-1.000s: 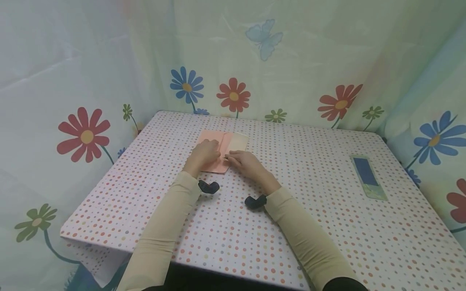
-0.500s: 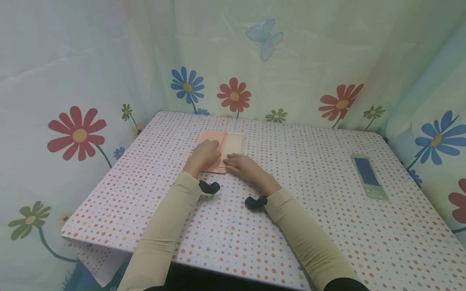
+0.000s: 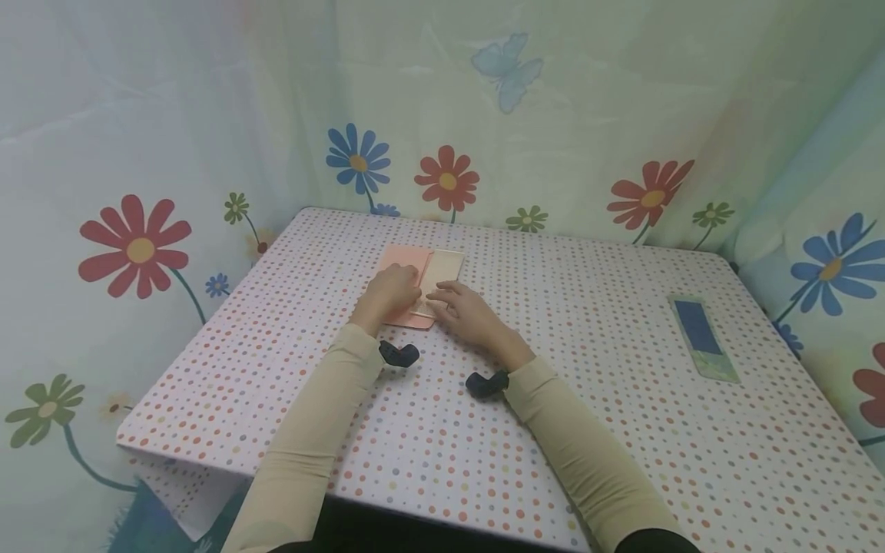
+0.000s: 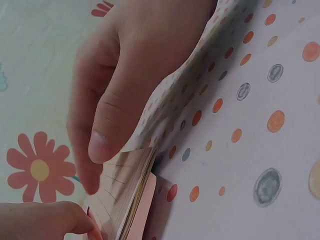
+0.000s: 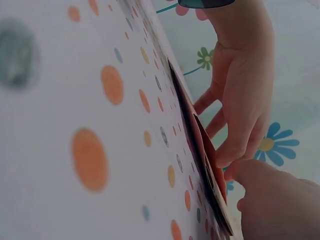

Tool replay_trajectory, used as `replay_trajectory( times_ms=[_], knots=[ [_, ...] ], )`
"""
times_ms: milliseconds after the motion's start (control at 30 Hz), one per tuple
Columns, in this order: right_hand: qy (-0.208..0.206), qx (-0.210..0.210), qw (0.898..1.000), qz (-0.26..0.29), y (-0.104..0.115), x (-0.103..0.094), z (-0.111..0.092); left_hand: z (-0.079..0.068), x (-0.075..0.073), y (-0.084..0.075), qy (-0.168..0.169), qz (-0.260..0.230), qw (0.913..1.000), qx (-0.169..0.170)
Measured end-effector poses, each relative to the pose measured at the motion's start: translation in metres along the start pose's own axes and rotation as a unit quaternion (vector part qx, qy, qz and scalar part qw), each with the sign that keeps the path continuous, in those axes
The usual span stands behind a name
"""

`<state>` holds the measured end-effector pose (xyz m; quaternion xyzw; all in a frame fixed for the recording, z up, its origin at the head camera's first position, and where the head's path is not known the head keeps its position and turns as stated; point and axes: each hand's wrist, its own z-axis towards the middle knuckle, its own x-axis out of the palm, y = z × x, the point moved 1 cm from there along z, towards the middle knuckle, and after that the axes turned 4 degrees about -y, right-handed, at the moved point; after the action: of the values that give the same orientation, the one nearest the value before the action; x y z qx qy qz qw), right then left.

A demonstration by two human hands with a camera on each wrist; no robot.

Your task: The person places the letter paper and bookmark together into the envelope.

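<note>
A notebook with a pink cover (image 3: 402, 256) lies open on the table, its cream pages (image 3: 445, 265) on the right side. Across the pink left part rests my left hand (image 3: 390, 290); in the right wrist view its fingers (image 5: 216, 122) press down on the cover. My right hand (image 3: 473, 315) is at the lower part of the cream pages, thumb and fingers apart. In the left wrist view, faint lines show on the pages (image 4: 124, 182), and the right hand's thumb (image 4: 104, 142) is above them. The hands nearly meet at the notebook's middle.
A dotted white cloth covers the table (image 3: 588, 307). Toward its right side lies a flat, narrow blue and green piece (image 3: 704, 338). Flower-printed curtains (image 3: 567, 115) stand behind and at both sides. Black wrist cameras (image 3: 399, 354) sit on the inner wrists.
The cream pages have shifted left over the pink strip at the notebook's middle. My right hand's fingers, close together before, have spread apart. The left hand stays in place.
</note>
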<state>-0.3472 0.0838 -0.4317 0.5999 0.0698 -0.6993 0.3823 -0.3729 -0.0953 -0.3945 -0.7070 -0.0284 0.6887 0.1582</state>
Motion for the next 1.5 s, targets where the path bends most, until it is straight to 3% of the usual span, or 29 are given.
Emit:
replay_trajectory(
  times_ms=[100, 267, 500, 1000, 1100, 1300, 1500],
  knots=[
    [0.003, 0.009, 1.000, -0.024, 0.000, 0.001, 0.000, 0.000, 0.000, 0.000, 0.002, 0.000, 1.0000, -0.004],
    [0.056, -0.001, 0.997, -0.046, 0.005, 0.002, 0.000, -0.001, -0.002, 0.000, 0.004, -0.005, 0.9999, -0.009],
    [0.086, 0.006, 0.995, -0.045, 0.012, 0.000, -0.001, 0.000, -0.002, 0.002, 0.010, -0.005, 0.9998, -0.014],
    [0.127, -0.046, 0.990, -0.025, 0.014, 0.003, -0.006, -0.002, 0.000, 0.001, 0.001, -0.021, 0.9996, -0.017],
    [0.114, -0.059, 0.991, -0.030, 0.013, 0.005, -0.005, -0.002, 0.000, 0.001, -0.002, -0.019, 0.9997, -0.013],
    [0.044, -0.031, 0.998, -0.030, 0.012, 0.003, -0.005, 0.000, 0.002, 0.001, 0.001, -0.011, 0.9999, -0.010],
    [0.056, -0.025, 0.997, -0.034, 0.011, 0.003, -0.005, 0.001, 0.002, 0.001, 0.001, -0.009, 0.9999, -0.006]
  ],
)
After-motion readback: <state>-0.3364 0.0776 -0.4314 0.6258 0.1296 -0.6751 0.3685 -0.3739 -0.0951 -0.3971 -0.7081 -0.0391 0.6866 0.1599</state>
